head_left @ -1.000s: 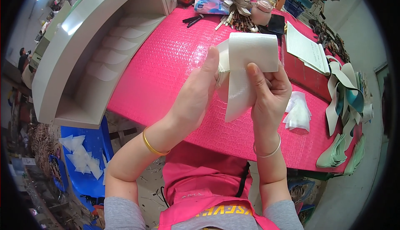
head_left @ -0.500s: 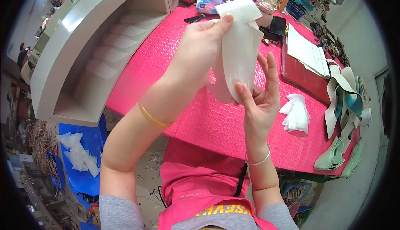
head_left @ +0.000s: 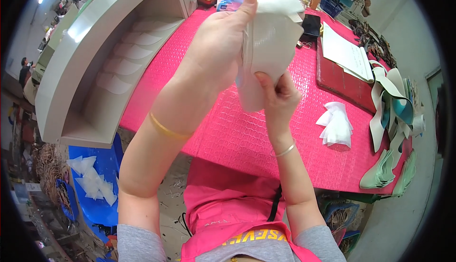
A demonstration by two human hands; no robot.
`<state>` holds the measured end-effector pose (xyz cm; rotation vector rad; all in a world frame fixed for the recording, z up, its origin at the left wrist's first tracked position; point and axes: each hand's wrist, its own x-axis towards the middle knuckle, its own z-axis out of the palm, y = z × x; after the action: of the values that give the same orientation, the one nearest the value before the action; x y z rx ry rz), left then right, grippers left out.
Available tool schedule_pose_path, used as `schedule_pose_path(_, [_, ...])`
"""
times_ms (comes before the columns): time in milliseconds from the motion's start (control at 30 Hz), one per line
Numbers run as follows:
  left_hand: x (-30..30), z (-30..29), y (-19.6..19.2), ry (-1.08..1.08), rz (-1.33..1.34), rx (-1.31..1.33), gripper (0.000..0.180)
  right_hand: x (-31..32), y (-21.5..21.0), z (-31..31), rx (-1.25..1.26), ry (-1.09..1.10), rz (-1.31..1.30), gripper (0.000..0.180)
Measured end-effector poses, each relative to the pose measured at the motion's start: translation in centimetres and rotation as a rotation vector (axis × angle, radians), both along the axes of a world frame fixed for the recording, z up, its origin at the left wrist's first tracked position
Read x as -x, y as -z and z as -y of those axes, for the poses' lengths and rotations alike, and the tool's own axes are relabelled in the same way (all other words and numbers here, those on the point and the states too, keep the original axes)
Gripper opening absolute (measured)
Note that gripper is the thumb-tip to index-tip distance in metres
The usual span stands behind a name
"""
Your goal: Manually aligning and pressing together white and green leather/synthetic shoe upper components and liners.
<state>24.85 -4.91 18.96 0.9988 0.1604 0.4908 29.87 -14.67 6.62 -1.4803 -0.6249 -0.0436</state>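
A white, glossy curved piece [head_left: 270, 43], shaped like part of a shoe upper, is held up over the pink-covered table [head_left: 237, 133]. A paler white flap [head_left: 280, 1] folds over its top. My left hand [head_left: 216, 48] grips the piece along its left edge, thumb up near the flap. At the lower part, my right hand [head_left: 283, 95] pinches it with the thumb in front and fingers curled behind. The piece partly hides the left fingers.
To the left stands a beige machine [head_left: 95, 29] with several curved white pieces [head_left: 114, 82] on its shelf. White thin cutouts [head_left: 336, 126] lie right of my hands. Beyond are a notepad [head_left: 346, 53] on a red board, green stacked pieces [head_left: 380, 171], and a blue stool [head_left: 95, 209].
My right hand has moved left and upward, its spread fingers now curled in against the piece. The left hand has shifted slightly up and left, and the piece has turned.
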Motion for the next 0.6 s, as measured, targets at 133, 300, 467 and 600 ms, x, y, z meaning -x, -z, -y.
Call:
schedule_pose_path(133, [-1.7, -0.6, 2.6, -0.025, -0.059, -0.418, 0.027, -1.0, 1.5, 0.6, 0.291, 0.111, 0.386, 0.025])
schedule_pose_path(300, [-1.0, 0.7, 8.4, -0.128, 0.069, -0.826, 0.019, -4.3, -3.6, 3.5, -0.243, -0.255, -0.349, 0.028])
schedule_pose_path(467, [1.5, 0.7, 13.9, -0.194, 0.069, -1.229, 0.019, -1.7, -3.0, 5.2, -0.429, -0.233, -0.069, 0.01])
schedule_pose_path(600, [2.9, 0.9, 15.8, -0.084, 0.021, -1.096, 0.019, -0.1, -1.9, 8.3, -0.378, -0.636, -0.099, 0.011])
